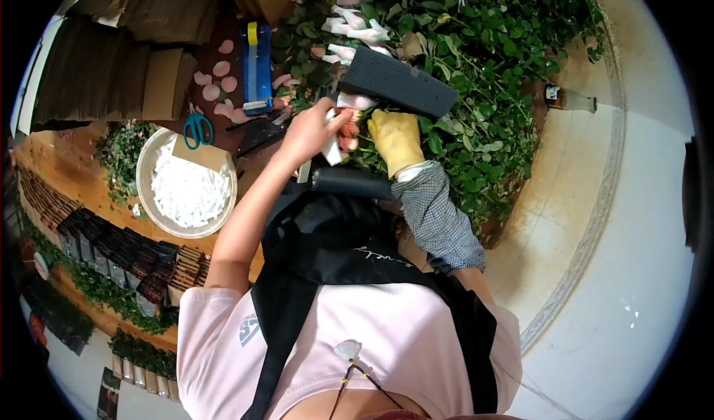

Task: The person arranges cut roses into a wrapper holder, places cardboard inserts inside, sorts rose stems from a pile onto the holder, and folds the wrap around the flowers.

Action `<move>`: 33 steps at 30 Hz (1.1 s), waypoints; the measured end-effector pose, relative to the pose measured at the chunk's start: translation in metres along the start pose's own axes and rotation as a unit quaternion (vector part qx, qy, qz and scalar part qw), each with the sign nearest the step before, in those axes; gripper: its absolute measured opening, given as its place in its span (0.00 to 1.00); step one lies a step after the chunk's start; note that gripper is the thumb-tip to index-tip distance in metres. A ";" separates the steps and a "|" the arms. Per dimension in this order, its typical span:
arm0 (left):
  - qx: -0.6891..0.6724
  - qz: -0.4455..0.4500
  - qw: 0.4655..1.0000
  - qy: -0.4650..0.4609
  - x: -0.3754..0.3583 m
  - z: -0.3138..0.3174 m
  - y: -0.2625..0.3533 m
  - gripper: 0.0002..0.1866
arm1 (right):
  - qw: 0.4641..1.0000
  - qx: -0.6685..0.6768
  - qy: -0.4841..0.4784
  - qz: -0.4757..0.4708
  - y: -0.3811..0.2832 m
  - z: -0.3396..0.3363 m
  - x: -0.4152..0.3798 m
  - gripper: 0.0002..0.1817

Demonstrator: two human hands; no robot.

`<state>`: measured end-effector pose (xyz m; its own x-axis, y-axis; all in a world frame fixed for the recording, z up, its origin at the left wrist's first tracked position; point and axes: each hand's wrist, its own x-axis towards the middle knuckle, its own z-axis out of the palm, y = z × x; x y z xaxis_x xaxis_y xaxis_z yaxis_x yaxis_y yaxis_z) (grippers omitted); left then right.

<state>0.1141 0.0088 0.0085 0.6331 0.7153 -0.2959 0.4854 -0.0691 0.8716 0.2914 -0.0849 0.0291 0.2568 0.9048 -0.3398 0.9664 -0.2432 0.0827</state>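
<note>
My left hand, bare, is closed with thumb and fingers pinched on a white net sleeve. Just right of its fingertips is a pinkish rose, partly covered by the fingers. My right hand, in a yellow glove with a checked oversleeve, is curled beside the rose. Its fingers seem wrapped round the stem, which is mostly hidden. Above both hands a dark ridged block lies across the leafy stems. Several rose heads in white net sleeves lie beyond it.
A round basket of white sleeves stands at left, with teal scissors on a cardboard piece. A blue tape dispenser, loose petals and stacked cardboard lie farther off. Rose foliage spreads right; a bottle is beyond.
</note>
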 end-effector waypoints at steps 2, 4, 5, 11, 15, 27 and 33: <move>0.056 0.032 0.996 0.063 0.016 0.018 0.004 0.20 | 0.999 -0.001 0.032 0.014 0.003 0.008 0.000 0.12; 0.045 0.029 0.997 0.059 0.014 0.018 -0.001 0.17 | 0.998 0.005 0.068 0.018 0.007 0.014 0.001 0.12; -0.014 0.034 0.992 0.117 0.004 0.014 -0.001 0.16 | 0.994 0.015 0.104 0.022 0.011 0.016 0.002 0.12; 0.139 -0.155 0.973 0.104 -0.124 -0.092 -0.090 0.16 | 0.987 0.053 0.145 -0.036 0.024 0.023 0.002 0.11; 0.035 -0.254 0.911 0.323 -0.229 -0.171 -0.311 0.44 | 0.983 0.107 0.139 -0.058 0.027 0.019 -0.005 0.12; -0.106 -0.069 0.974 0.188 -0.101 -0.050 -0.037 0.11 | 0.966 0.250 0.020 -0.060 0.027 -0.030 -0.034 0.20; 0.075 0.011 0.994 0.084 -0.043 -0.007 -0.022 0.12 | 0.883 0.430 0.007 -0.190 -0.008 -0.093 -0.066 0.23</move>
<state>0.0718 -0.0156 0.0051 0.5412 0.8176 -0.1967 0.5642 -0.1796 0.8059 0.2673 -0.1099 0.1378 -0.0791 0.9807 -0.1787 0.6208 -0.0918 -0.7786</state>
